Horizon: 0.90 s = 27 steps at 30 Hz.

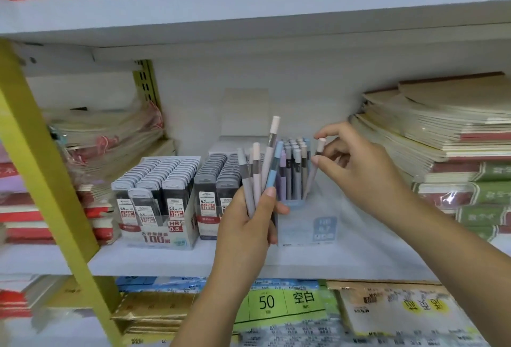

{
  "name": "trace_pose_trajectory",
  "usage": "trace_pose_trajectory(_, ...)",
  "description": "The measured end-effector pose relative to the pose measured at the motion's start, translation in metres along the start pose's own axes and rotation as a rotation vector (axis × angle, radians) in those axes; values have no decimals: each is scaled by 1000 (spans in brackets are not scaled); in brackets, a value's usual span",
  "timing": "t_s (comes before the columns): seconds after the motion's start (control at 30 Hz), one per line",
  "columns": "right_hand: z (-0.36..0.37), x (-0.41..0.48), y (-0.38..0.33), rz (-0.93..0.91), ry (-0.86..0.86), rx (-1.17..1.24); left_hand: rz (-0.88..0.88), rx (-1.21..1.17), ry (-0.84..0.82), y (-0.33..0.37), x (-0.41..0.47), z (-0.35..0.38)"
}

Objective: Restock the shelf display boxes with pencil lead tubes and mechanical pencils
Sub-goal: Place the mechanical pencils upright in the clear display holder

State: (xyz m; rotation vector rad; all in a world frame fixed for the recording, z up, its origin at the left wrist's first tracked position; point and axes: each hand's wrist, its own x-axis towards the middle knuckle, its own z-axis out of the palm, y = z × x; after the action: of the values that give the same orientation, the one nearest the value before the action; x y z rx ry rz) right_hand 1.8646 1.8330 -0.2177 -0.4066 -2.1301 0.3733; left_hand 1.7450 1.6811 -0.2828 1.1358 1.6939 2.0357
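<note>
My left hand (pixel 250 225) grips a fanned bunch of several pastel mechanical pencils (pixel 261 169), caps up, in front of the shelf. To its right stands a clear display box (pixel 307 225) holding several upright pencils. My right hand (pixel 359 169) pinches the pink cap end of one pencil (pixel 318 158) that leans in the box's right side. Left of the box stand two display boxes of pencil lead tubes: the 0.5 HB box (pixel 157 202) and the 0.7 box (pixel 215 189), both packed with rows of tubes.
Stacks of notebooks (pixel 442 136) fill the shelf at right. Wrapped packs (pixel 105 130) pile at left. A yellow-green upright post (pixel 41 169) slants down the left side. A white box (pixel 244 114) stands behind the pencils. Paper pads and a green label lie on the lower shelf (pixel 287 302).
</note>
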Motion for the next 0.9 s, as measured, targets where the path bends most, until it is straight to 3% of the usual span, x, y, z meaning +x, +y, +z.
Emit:
trace_pose_trajectory(0.27,3,8,-5,-20,17,-152,-10,5,-27,-2,0,-2)
trace_pose_trajectory(0.53,10,5,-4,-70,-81,-349,-77,-41,-37,0,-5,-2)
trace_pose_trajectory(0.67,8,5,-6,-66,-2,-379,-153,-97,-68,2,-6,-8)
trace_pose_trajectory(0.77,6,2,-24,41,76,-70,-163,-129,-111,6,-5,-12)
trace_pose_trajectory(0.9,7,8,-47,245,-133,455,-166,-143,-185,10,-7,-10)
